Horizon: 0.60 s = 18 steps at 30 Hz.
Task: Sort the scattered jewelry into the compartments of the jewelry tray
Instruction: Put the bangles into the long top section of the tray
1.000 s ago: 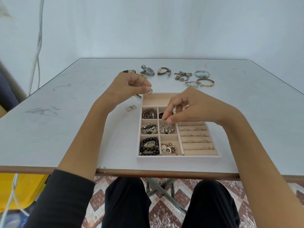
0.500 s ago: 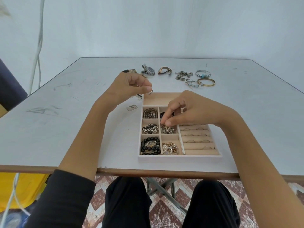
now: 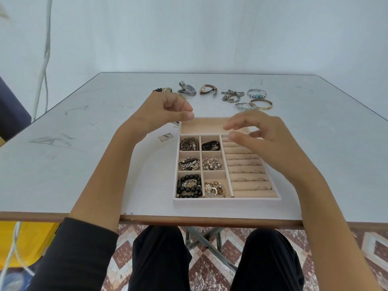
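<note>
Sitting by the near edge of the counter (image 3: pixel 88 164), the jewelry tray (image 3: pixel 226 201) has six square compartments on its left holding black bead bracelets (image 3: pixel 189 185), chains and clustered pieces. Slim rings (image 3: pixel 249 172) are tucked into the padded rolls on its right, and a long compartment runs along its far side. The right hand (image 3: pixel 264 139) hovers over the tray's far right corner with its fingers loosely spread and blurred, holding nothing that shows. The left hand (image 3: pixel 165 114) hangs over the tray's far left corner, with curled fingers and thumb pinching a small ring (image 3: pixel 189 120). Just left of the tray lies a small tag (image 3: pixel 166 137). Along the far part of the counter lie a silver watch (image 3: pixel 187 89), a brown-strap watch (image 3: pixel 208 89), a loose chain (image 3: pixel 233 95), a beaded bangle (image 3: pixel 256 93) and a gold bangle (image 3: pixel 261 104).
</note>
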### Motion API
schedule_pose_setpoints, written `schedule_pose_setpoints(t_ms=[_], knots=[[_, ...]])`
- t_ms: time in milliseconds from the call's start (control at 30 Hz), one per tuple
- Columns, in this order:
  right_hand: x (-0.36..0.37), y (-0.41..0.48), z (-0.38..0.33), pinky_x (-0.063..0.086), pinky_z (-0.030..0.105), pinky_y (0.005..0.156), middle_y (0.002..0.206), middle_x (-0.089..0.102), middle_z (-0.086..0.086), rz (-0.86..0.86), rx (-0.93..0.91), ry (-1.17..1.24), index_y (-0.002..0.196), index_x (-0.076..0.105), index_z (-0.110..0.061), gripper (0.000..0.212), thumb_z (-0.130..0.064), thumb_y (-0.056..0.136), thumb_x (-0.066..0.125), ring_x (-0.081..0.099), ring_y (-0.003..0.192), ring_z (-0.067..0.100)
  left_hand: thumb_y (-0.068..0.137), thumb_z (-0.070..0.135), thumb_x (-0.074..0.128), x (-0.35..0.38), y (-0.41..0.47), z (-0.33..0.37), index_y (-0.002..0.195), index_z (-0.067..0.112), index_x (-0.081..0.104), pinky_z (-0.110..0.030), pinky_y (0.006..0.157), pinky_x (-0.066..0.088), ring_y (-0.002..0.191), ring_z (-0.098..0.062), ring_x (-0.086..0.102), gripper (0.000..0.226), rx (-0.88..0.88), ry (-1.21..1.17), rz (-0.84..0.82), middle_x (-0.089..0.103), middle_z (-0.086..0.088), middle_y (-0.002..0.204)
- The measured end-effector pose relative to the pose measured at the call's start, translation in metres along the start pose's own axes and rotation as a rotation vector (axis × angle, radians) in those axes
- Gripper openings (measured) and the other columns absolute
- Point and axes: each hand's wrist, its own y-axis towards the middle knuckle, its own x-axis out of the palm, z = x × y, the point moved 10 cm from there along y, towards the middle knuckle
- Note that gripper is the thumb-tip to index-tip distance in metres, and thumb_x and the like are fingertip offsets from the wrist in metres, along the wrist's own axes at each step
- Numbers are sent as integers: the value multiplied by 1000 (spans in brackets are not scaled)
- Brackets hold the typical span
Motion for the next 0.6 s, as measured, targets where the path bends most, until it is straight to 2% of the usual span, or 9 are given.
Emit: schedule_pose_setpoints(t_ms=[67,133,233,333,433,500,600], knots=[[-21,-19,14,45,23,93,117,62,-14,164,19,-49,103,69,-27,20,-13,91,61,53,113,-2,78,17,77,4,-1,3,87,16,69,-10,72,49,75,-2,64,12,4,21,-39,69,1,82],[-32,-40,28,37,23,103,125,57,-16,226,86,-135,111,63,-33,30,-10,95,52,46,120,-7,79,19,76,12,-4,7,88,15,70,-15,79,50,79,-4,64,11,12,45,-113,70,3,84],[-25,-63,50,17,21,113,146,42,-10,99,259,-304,132,52,-30,43,-6,98,40,32,137,2,75,29,74,27,-11,12,88,17,71,-21,87,49,82,-5,65,18,16,74,-227,73,5,83],[-11,-69,58,0,21,115,157,21,-5,-61,312,-576,146,35,-24,46,-13,102,29,13,146,7,69,36,73,35,-16,19,87,18,72,-24,89,48,82,-6,66,25,24,71,-259,74,4,82],[-8,-67,56,-1,26,117,159,14,-4,-100,318,-654,150,26,-25,47,-17,104,24,7,147,8,70,38,76,40,-24,29,82,22,73,-18,83,44,81,-6,63,20,56,66,-285,73,6,82],[-8,-67,56,-1,28,118,160,13,-3,-106,315,-671,150,25,-25,47,-18,103,24,6,147,9,73,39,78,46,-32,33,80,27,73,-26,92,37,92,-7,62,15,85,90,-328,73,7,92],[-7,-67,55,0,29,119,160,13,-2,-106,307,-674,150,25,-26,48,-18,103,24,6,147,10,72,31,80,63,-47,35,80,19,74,-32,107,28,113,-1,57,15,105,62,-443,68,14,109]])
